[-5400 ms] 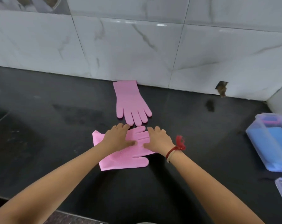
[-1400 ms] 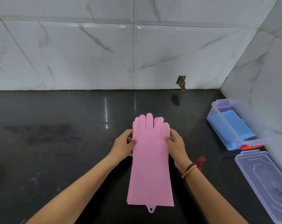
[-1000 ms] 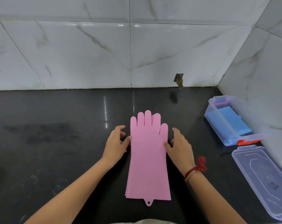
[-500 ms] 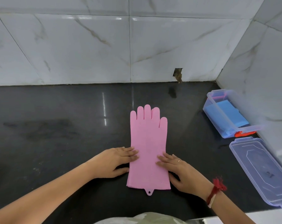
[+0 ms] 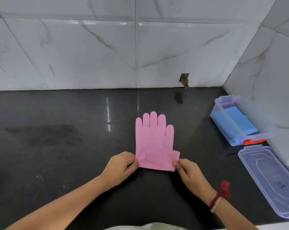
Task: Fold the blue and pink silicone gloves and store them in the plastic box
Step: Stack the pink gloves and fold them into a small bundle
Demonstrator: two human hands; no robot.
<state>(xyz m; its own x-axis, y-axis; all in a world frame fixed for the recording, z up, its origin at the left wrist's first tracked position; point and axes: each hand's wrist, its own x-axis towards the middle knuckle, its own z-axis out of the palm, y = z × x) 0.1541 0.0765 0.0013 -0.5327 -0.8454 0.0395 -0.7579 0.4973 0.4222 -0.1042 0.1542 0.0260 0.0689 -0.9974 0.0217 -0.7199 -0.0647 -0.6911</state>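
Observation:
The pink silicone gloves (image 5: pixel 153 140) lie stacked on the black counter, fingers pointing to the wall, with the cuff end folded up over the palm. My left hand (image 5: pixel 122 165) pinches the left corner of the folded cuff. At the right corner, my right hand (image 5: pixel 186 170) pinches the fold too. The clear plastic box (image 5: pixel 256 137) stands at the right by the side wall, and folded blue gloves (image 5: pixel 235 120) lie inside it.
The box's clear lid (image 5: pixel 273 178) lies flat on the counter in front of the box. White marble tiles close off the back and right side. A small hole (image 5: pixel 184 80) shows low in the back wall.
Both hands went from pressing flat on the cuff to gripping it, and the cuff end has been folded up over the gloves, so the stack looks shorter.

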